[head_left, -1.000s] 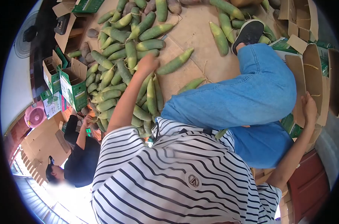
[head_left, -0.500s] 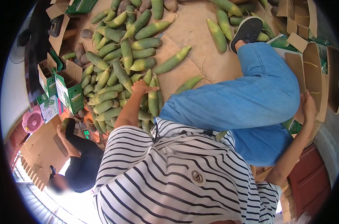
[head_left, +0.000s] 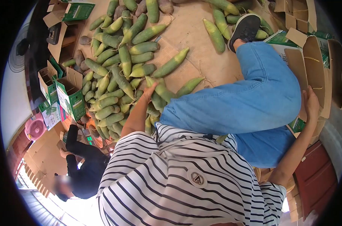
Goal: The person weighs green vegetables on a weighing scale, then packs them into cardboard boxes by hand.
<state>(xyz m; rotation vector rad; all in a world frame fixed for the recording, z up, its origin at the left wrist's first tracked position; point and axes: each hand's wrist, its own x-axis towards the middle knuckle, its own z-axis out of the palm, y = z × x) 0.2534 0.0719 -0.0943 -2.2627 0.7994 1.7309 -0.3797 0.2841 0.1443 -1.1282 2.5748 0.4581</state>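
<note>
Green radish (head_left: 164,91) hangs in the left hand (head_left: 150,89), fingers closed around its upper end, above the near edge of a large radish pile (head_left: 116,77). Just right of it, 1 loose radish (head_left: 189,86) lies on cardboard beside the bent leg (head_left: 231,100). Right hand (head_left: 311,101) rests against an open box (head_left: 314,67); I cannot tell whether its fingers grip it.

Watching on my feed, the radishes (head_left: 171,63) look smooth-skinned, the cartons (head_left: 313,72) are matt brown cardboard inside, jeans (head_left: 235,100) soft matt denim, striped shirt (head_left: 167,188) plain cloth, pink fan (head_left: 34,127) smooth plastic.
</note>
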